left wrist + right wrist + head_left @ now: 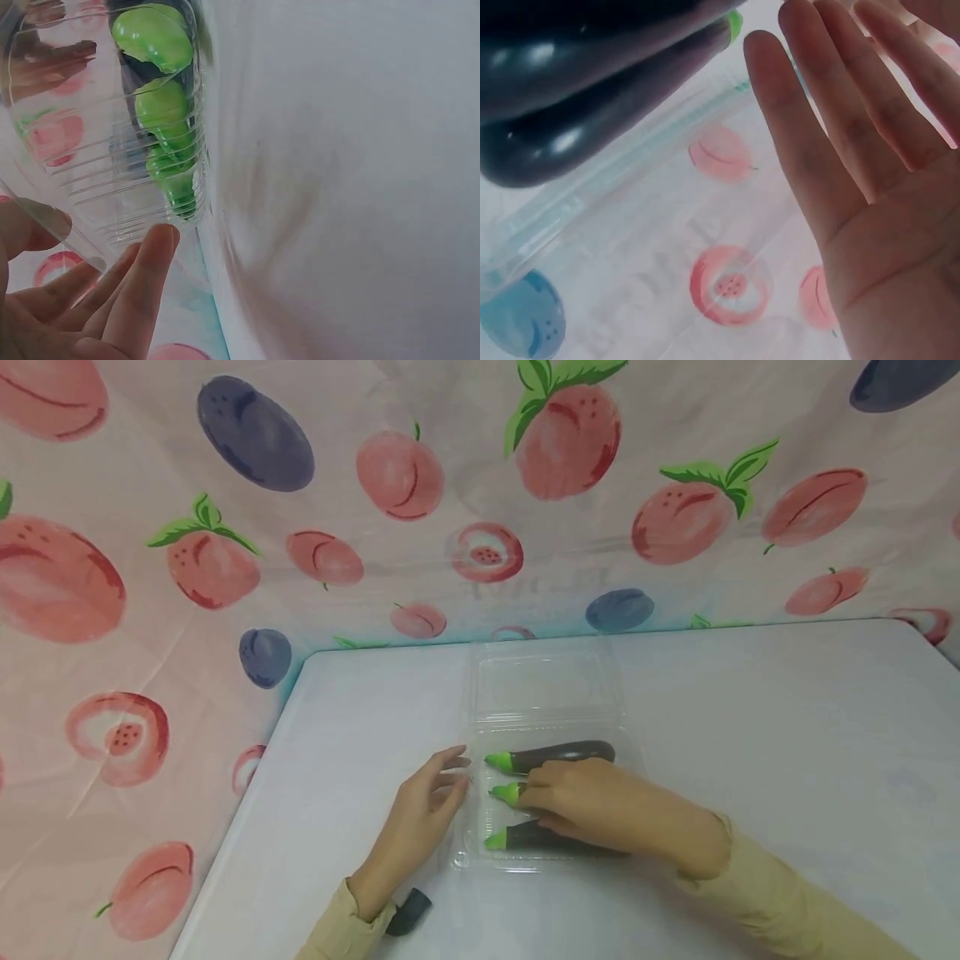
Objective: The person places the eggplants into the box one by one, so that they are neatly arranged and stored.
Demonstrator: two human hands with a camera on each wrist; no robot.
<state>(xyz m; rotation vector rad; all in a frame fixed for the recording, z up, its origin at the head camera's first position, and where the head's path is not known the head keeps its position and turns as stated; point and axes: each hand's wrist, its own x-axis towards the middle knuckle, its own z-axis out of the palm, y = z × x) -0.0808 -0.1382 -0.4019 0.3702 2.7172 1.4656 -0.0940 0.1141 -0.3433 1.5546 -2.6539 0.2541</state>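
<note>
A clear plastic clamshell box (525, 865) sits on the table with its lid folded back. Inside, side by side, lie three eggplants with green caps: a far one (566, 755), a middle one (507, 792) mostly covered by my hand, and a near one (525, 836). My right hand (592, 797) is over the middle and near eggplants; its fingers look extended in the right wrist view, beside the dark eggplants (592, 112). At the box's left edge is my left hand (427, 802), fingers extended and loosely spread; firm contact cannot be told.
The transparent lid (546, 685) lies flat behind the box, near the table's back edge. A fruit-print cloth (420, 427) hangs behind and to the left of the white table (750, 718). A small dark object (411, 912) shows beside my left sleeve.
</note>
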